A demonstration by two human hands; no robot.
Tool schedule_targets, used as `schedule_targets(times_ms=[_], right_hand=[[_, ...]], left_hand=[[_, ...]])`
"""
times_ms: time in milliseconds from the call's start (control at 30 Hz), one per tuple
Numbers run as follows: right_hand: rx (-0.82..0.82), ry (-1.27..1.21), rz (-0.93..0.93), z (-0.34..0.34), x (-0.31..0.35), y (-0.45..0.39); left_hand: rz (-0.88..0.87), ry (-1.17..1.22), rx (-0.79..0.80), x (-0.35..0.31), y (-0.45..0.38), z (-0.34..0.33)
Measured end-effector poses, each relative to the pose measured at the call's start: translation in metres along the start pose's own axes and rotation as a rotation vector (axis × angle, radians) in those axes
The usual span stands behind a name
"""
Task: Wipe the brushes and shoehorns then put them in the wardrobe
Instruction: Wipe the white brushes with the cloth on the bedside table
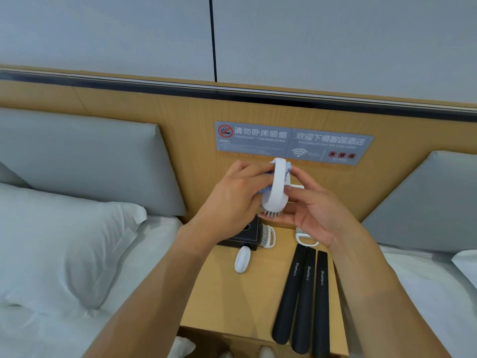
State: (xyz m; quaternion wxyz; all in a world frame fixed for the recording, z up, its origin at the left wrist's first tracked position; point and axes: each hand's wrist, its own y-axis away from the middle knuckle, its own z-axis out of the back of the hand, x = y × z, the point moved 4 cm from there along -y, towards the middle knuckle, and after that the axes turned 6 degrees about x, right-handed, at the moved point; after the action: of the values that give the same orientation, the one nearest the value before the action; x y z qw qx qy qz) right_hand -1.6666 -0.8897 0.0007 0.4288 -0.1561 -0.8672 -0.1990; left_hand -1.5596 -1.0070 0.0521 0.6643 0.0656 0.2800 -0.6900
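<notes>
Right hand (313,214) is cradling a white brush (275,192) above the bench (232,293), while the left hand (232,200) is pinching a blue cloth (265,188) against it. Light, rigid plastic, likely slippery; gripping its looped handle seems safest. Three shoehorns (302,295) are lying below.

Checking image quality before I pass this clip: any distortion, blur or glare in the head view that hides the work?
Head view: wide-angle bending curves the headboard ledge and stretches the forearms at the bottom edge; lighting soft and even, no harsh glare; hands slightly soft, yet the white brush held in the right hand and the "Shoehorn" print on the three black shoehorns stay legible; the wall sign's small text is blurred.
</notes>
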Motion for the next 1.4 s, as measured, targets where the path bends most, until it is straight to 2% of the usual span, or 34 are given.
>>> schedule_targets(times_ms=[133,400,567,700,767,1000,1100,1233,1333,1400], right_hand=[[-0.060,0.011,-0.052,0.002,-0.005,0.000],[-0.148,0.022,-0.090,0.009,-0.025,-0.004],[-0.210,-0.007,-0.036,0.014,-0.023,-0.006],[-0.228,0.083,0.014,0.009,-0.024,-0.005],[-0.214,0.142,0.049,0.003,-0.027,-0.004],[-0.217,0.507,0.291,-0.009,-0.021,0.003],[-0.194,0.680,0.379,-0.015,-0.024,0.006],[-0.200,0.831,0.399,-0.015,-0.024,0.006],[-0.218,0.984,0.444,-0.016,-0.021,0.006],[-0.229,0.998,0.461,-0.017,-0.021,0.006]], left_hand=[[0.044,0.121,0.052,0.003,0.004,-0.002],[0.230,0.348,-0.068,0.004,0.023,-0.005],[0.273,0.660,-0.027,0.008,0.033,-0.010],[0.353,0.483,-0.180,0.011,0.033,-0.014],[0.375,0.470,-0.243,0.016,0.031,-0.013],[0.419,0.545,-0.271,0.022,0.021,-0.006],[0.513,0.557,-0.247,0.027,0.012,0.000],[0.631,0.569,-0.176,0.038,0.002,0.007],[0.719,0.500,-0.110,0.049,-0.005,0.015],[0.732,0.503,-0.086,0.052,-0.010,0.018]])
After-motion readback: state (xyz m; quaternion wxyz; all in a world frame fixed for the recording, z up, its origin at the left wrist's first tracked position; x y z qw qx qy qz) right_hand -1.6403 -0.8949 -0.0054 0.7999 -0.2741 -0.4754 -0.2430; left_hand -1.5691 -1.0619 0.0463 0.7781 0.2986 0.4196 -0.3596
